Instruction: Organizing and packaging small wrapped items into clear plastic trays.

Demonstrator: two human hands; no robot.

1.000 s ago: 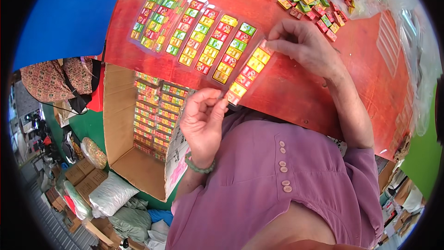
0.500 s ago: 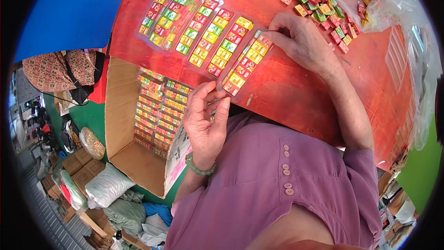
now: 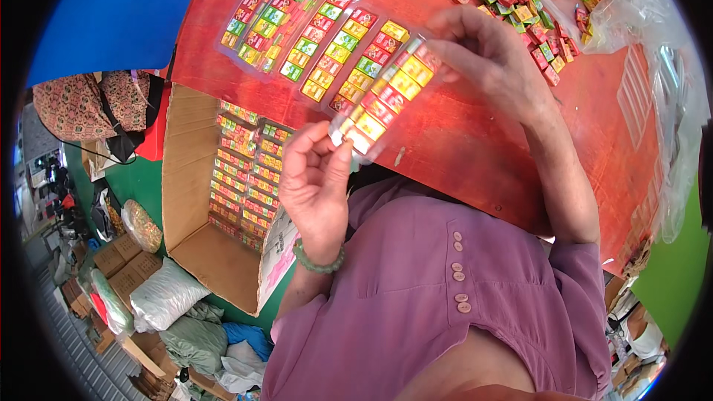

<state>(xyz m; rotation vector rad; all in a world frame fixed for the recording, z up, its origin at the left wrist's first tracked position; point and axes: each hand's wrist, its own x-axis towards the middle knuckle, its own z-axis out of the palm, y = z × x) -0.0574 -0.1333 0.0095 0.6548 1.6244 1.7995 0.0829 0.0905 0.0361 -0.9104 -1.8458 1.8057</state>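
Note:
A clear plastic strip tray [image 3: 391,98] filled with a row of small red and yellow boxes is held tilted between my hands, above the table's near edge. My left hand [image 3: 318,189], with a green bead bracelet at its wrist, pinches the near end between thumb and fingers. At the far end, my right hand [image 3: 496,63] is closed around the tray's corner, its fingertips smeared by motion. Just left of the held tray, similar filled trays [image 3: 321,36] lie side by side on the red table [image 3: 460,156]. Some stacked trays [image 3: 261,30] lie farthest left.
Loose small boxes [image 3: 546,18] are heaped at the far right beside clear plastic sheeting [image 3: 631,22]. An open cardboard box [image 3: 199,193] holding stacked filled trays stands below the table's left side. Sacks [image 3: 169,293] and cartons [image 3: 126,263] lie at lower left.
The strip tray has been lifted and tilted toward me, its near end moving left. My left hand has risen with it, and my right hand has moved up slightly.

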